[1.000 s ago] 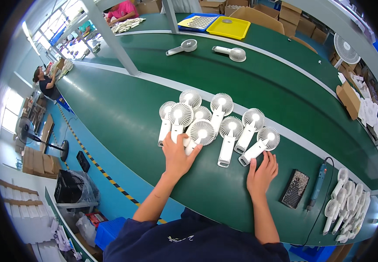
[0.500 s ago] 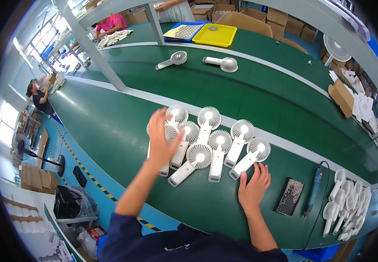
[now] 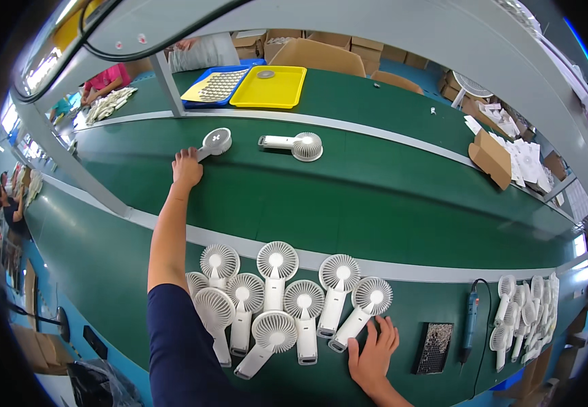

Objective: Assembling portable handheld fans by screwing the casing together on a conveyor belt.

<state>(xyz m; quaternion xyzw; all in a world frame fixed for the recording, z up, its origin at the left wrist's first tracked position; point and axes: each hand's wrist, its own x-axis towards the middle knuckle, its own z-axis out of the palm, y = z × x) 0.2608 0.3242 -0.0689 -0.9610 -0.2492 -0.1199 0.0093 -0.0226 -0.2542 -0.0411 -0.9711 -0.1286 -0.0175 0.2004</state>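
Note:
My left hand (image 3: 187, 168) is stretched far out over the green belt, its fingers closed around the handle end of a white handheld fan (image 3: 218, 140). Another handheld fan (image 3: 307, 146) lies on the belt to the right of it. Closer to me, several white handheld fans (image 3: 274, 331) lie in a cluster on the green table, round heads mostly away from me. My right hand (image 3: 373, 356) rests on the table with fingers apart, beside the handle of the cluster's rightmost fan (image 3: 372, 296), and holds nothing.
Right of my right hand are a black tray of small screws (image 3: 433, 348), a blue electric screwdriver (image 3: 470, 322) with a cord, and a pile of fans (image 3: 524, 319). Beyond the belt sit a yellow tray (image 3: 287, 89) and a blue tray (image 3: 192, 102). A metal post (image 3: 80, 159) rises at left.
My left hand has moved from the fan cluster out to a fan on the belt and taken its handle. The view has shifted forward. My right hand stays beside the cluster.

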